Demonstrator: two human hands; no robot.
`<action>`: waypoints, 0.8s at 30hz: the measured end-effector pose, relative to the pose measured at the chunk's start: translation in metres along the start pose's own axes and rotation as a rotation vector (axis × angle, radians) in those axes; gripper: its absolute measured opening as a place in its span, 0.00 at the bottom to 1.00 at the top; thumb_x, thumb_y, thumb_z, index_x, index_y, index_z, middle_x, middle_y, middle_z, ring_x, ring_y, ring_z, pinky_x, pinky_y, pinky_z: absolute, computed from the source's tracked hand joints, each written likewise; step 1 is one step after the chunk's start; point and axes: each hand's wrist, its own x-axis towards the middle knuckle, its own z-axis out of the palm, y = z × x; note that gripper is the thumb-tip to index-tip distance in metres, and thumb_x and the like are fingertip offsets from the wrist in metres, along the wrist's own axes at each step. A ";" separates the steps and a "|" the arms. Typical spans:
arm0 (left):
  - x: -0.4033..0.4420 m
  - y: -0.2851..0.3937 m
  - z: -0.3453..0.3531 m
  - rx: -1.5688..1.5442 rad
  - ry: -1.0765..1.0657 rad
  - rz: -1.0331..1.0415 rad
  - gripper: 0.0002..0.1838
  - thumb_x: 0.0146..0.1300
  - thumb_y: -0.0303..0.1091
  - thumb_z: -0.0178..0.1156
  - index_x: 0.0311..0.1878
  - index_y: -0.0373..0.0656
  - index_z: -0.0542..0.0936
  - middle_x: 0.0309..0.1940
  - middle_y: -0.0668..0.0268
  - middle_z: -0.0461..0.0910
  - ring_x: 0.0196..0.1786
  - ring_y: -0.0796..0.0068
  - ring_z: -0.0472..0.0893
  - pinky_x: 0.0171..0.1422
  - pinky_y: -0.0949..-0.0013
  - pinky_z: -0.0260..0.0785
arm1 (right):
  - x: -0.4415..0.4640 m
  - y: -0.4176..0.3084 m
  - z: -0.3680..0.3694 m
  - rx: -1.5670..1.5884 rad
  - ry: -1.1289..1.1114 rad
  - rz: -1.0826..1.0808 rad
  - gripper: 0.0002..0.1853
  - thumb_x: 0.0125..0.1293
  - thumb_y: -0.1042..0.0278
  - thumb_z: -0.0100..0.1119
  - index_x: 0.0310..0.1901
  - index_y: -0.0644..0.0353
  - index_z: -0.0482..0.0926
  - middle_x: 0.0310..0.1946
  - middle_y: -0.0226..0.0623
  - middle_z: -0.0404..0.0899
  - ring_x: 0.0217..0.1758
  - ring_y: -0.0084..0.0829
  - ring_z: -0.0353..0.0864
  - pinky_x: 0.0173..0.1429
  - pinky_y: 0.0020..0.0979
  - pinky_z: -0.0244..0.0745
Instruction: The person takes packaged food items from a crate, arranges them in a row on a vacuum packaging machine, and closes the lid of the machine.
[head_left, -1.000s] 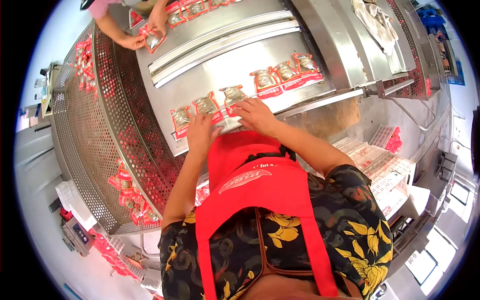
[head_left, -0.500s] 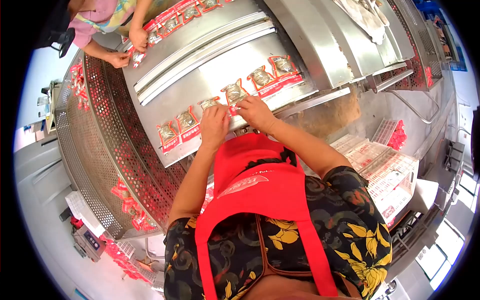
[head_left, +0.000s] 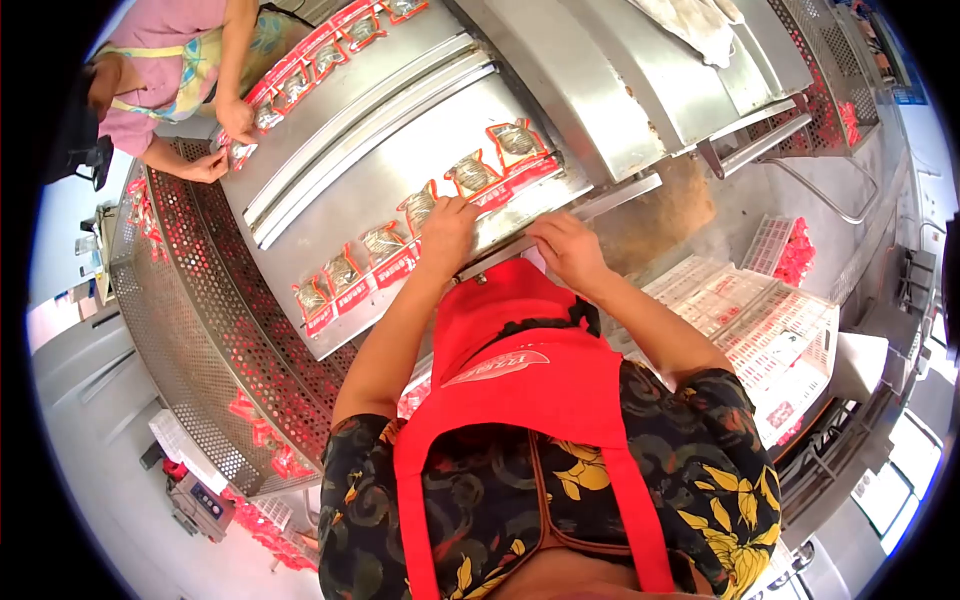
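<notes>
Apron [head_left: 520, 385] foremost, a worker's right hand [head_left: 568, 248] curls at the edge of a metal table [head_left: 390, 190] and the left hand [head_left: 447, 235] bends over a packet [head_left: 416, 207], both grips unclear, while a co-worker [head_left: 165, 30] handles another packet [head_left: 240, 155] opposite.

A crumpled whitish cloth [head_left: 690, 25] lies at one o'clock. White latticed plastic crates [head_left: 822, 342] are standing at three o'clock, and a boxy device [head_left: 200, 506] with dark panel stands near eight o'clock.

Four hands [head_left: 450, 236] and six near-row pouches [head_left: 473, 174] show.
</notes>
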 end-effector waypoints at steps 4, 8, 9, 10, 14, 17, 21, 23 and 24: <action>0.002 0.001 -0.002 0.014 -0.032 -0.059 0.04 0.55 0.27 0.63 0.35 0.44 0.82 0.34 0.64 0.79 0.42 0.61 0.77 0.45 0.61 0.73 | 0.023 0.015 0.002 -0.053 0.079 -0.016 0.13 0.56 0.79 0.62 0.44 0.59 0.80 0.46 0.37 0.79 0.46 0.40 0.80 0.47 0.36 0.78; 0.005 0.009 -0.005 0.016 -0.016 -0.090 0.05 0.56 0.28 0.65 0.36 0.43 0.82 0.35 0.63 0.79 0.42 0.61 0.77 0.45 0.61 0.73 | 0.051 0.045 0.019 -0.254 0.050 -0.067 0.14 0.56 0.78 0.56 0.45 0.58 0.79 0.47 0.35 0.76 0.49 0.39 0.76 0.50 0.36 0.76; 0.006 0.010 -0.005 0.018 -0.015 -0.094 0.05 0.56 0.28 0.65 0.36 0.43 0.82 0.35 0.63 0.79 0.42 0.61 0.77 0.45 0.61 0.73 | 0.057 0.050 0.021 -0.299 0.032 -0.089 0.13 0.56 0.77 0.56 0.44 0.58 0.79 0.47 0.34 0.77 0.50 0.38 0.76 0.52 0.37 0.75; 0.006 0.011 -0.005 0.014 -0.006 -0.108 0.05 0.56 0.27 0.65 0.36 0.43 0.82 0.35 0.63 0.79 0.42 0.60 0.77 0.45 0.61 0.73 | 0.061 0.053 0.021 -0.343 0.013 -0.112 0.12 0.55 0.76 0.56 0.42 0.58 0.80 0.46 0.34 0.77 0.52 0.38 0.75 0.54 0.37 0.73; 0.004 0.013 -0.003 0.002 0.032 -0.139 0.05 0.55 0.26 0.66 0.36 0.43 0.82 0.34 0.63 0.79 0.41 0.60 0.77 0.44 0.60 0.73 | 0.066 0.060 0.018 -0.372 -0.057 -0.118 0.09 0.55 0.73 0.56 0.39 0.57 0.80 0.45 0.32 0.77 0.53 0.37 0.74 0.58 0.38 0.71; 0.005 0.017 -0.005 0.016 0.040 -0.151 0.05 0.56 0.27 0.66 0.36 0.43 0.82 0.34 0.63 0.78 0.41 0.59 0.77 0.44 0.60 0.73 | 0.068 0.062 0.011 -0.320 0.004 -0.222 0.04 0.54 0.73 0.55 0.31 0.58 0.79 0.41 0.34 0.75 0.49 0.38 0.73 0.57 0.36 0.69; 0.002 0.020 -0.001 0.034 0.060 -0.160 0.04 0.56 0.27 0.65 0.35 0.43 0.81 0.34 0.63 0.78 0.40 0.59 0.76 0.43 0.60 0.72 | 0.065 0.064 0.013 -0.322 -0.041 -0.257 0.06 0.56 0.73 0.54 0.34 0.57 0.79 0.40 0.33 0.75 0.49 0.38 0.73 0.56 0.38 0.70; -0.003 0.027 -0.002 0.045 0.038 -0.205 0.06 0.56 0.28 0.65 0.37 0.44 0.81 0.35 0.64 0.78 0.42 0.59 0.76 0.46 0.58 0.71 | 0.063 0.060 0.012 -0.282 -0.093 -0.225 0.06 0.56 0.73 0.55 0.36 0.56 0.79 0.40 0.33 0.75 0.49 0.38 0.73 0.56 0.38 0.71; -0.009 0.032 -0.003 0.059 0.040 -0.228 0.06 0.56 0.28 0.65 0.37 0.44 0.81 0.35 0.64 0.78 0.42 0.59 0.76 0.46 0.58 0.71 | 0.061 0.059 0.011 -0.285 -0.103 -0.197 0.07 0.56 0.72 0.56 0.37 0.56 0.79 0.41 0.33 0.75 0.50 0.39 0.74 0.55 0.39 0.72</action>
